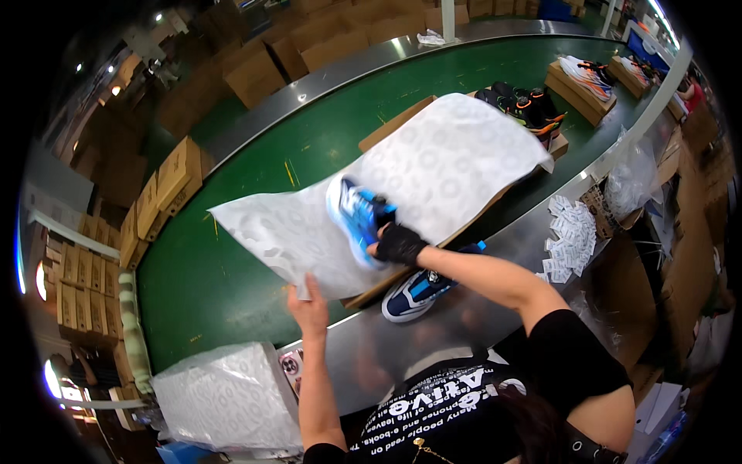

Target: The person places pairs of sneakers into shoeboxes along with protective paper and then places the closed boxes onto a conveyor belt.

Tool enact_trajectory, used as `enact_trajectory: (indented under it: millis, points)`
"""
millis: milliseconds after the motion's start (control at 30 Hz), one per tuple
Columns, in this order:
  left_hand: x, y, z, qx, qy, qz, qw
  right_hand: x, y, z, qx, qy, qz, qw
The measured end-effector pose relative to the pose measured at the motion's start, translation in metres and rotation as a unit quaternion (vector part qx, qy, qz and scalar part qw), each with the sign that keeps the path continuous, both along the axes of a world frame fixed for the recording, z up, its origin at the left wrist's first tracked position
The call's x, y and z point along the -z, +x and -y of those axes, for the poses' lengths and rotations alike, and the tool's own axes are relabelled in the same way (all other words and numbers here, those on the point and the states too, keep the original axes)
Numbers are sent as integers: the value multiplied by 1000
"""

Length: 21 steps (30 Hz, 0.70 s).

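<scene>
In my right hand [398,244], which wears a black fingerless glove, is a blue and white sneaker [357,216], gripped near its heel and blurred by motion. The shoe is over a large sheet of white patterned tissue paper [456,147] spread across a cardboard shoe box. My bare left hand [309,309] pinches the near edge of the sheet, left of the shoe. A second sneaker [413,295], navy and white with blue parts, lies on the metal ledge below my right forearm, which partly hides it.
Black shoes [529,108] and white-orange shoes [587,77] sit on boxes along the green conveyor [255,255]. Small white packets [570,236] are piled on the metal ledge at right. A wrapped paper stack [228,398] lies at lower left. Closed boxes [174,178] line the far left.
</scene>
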<state>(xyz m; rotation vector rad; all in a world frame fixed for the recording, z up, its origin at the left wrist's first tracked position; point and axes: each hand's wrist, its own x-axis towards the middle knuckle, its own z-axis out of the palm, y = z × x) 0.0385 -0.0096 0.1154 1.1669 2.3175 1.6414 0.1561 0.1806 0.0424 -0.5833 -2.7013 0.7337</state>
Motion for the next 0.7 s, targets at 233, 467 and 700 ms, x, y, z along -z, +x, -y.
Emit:
enact_trajectory:
  millis: [233,467,700]
  points:
    - [40,4,-53,229,-159,50,959,-32,-6,51,-139,-169,126,968]
    - [70,-6,-85,195,-289,-249,903,-15,77,-52,144,126,165,968]
    - [112,-14,-84,187,-454,-305,816,-43,168,-44,237,211,-213,924]
